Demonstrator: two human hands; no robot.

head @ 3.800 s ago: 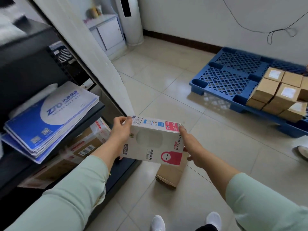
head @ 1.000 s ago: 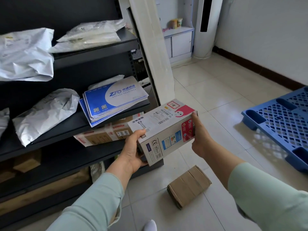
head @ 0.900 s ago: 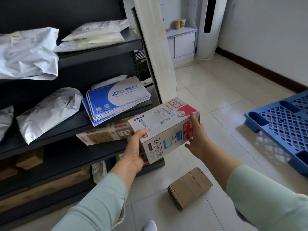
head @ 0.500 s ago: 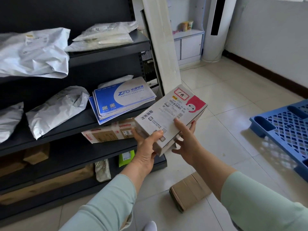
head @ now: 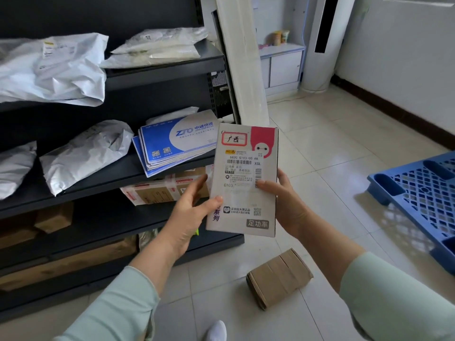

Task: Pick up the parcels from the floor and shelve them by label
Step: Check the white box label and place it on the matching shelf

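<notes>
Right now I hold the white box upright before the shelf, its label facing me. My left hand clasps its left edge, thumb on the front; my right hand clasps the right edge likewise. Below on the floor lies a brown carton, near the blue pallet.

A box sits mid-frame, between the left hand on its left edge and the right hand on its right. Left of it stands a shelf carrying bags at upper left and envelopes just beside the box. A carton lies on the floor below the box. A pallet lies at the right edge.
</notes>
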